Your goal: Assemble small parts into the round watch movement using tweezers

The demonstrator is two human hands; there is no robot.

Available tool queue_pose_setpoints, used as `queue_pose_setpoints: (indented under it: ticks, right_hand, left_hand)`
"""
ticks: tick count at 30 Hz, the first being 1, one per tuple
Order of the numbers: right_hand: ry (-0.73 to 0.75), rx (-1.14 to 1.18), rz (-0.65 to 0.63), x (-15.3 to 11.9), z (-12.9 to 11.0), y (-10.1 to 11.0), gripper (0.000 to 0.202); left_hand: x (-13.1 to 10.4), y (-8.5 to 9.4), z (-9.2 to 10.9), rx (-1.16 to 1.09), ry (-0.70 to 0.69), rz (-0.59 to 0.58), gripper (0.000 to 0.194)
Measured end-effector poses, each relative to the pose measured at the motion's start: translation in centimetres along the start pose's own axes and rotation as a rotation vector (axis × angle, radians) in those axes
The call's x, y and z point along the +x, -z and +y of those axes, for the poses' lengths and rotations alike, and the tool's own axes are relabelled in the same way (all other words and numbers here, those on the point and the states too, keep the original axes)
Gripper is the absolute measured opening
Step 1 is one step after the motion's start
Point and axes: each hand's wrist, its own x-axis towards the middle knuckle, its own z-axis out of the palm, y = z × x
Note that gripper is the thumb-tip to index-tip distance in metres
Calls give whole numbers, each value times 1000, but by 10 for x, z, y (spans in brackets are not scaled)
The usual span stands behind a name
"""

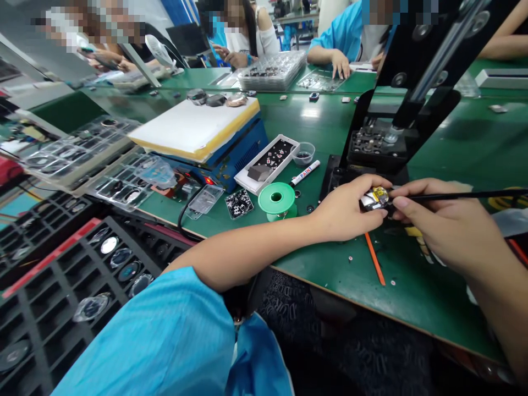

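Observation:
My left hand (344, 212) is closed around the rim of a small round watch module (374, 199), with yellow and silver parts showing on its face. From the right, my right hand (449, 223) meets it, thumb and fingers pinched together. A thin black rod-like tool (474, 194) runs through that hand toward the right edge; its tip is hidden at the fingers. Below the hands an orange stick (374, 259) lies on the green bench (322, 275). A black press fixture (379, 146) stands just behind the module.
Left of my hands are a green spool (276, 199), a paint marker (305, 172), a white box of small parts (268, 165) and a blue machine (243, 148). Dark compartment trays (61, 286) with watch cases fill the left. Several co-workers sit across the bench.

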Motion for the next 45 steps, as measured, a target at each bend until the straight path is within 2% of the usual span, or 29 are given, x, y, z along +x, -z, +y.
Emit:
queue_pose_setpoints:
  ticks: [5, 8, 11, 15, 22, 26, 32, 37, 45]
  right_hand:
    - [-27, 115, 7, 0, -10, -6, 24]
    - [29, 228, 28, 1, -11, -7, 24]
    - [34, 295, -4, 4, -11, -7, 21]
    - [84, 348, 55, 4, -12, -3, 22]
    - [86, 437, 35, 2, -14, -4, 39]
    - [155, 441, 1, 1, -12, -4, 42]
    - [234, 387, -22, -4, -12, -3, 30]
    - [291, 311, 25, -9, -16, -4, 27]
    - [310, 305, 5, -9, -14, -2, 21]
  left_hand:
    - [-1, 3, 1, 0, -57, 18, 44]
    - [-1, 5, 4, 15, -100, 28, 45]
    - [0, 7, 7, 24, -70, 52, 44]
    - [-1, 7, 11, -5, -5, 90, 47]
    - [-1, 7, 15, -6, 69, 132, 45]
    - [-1, 6, 15, -57, 55, 126, 45]
    - [-1, 7, 16, -39, 60, 126, 44]
    - [0, 6, 11, -116, 63, 128, 43]
    - [1, 4, 9, -136, 53, 130, 42]
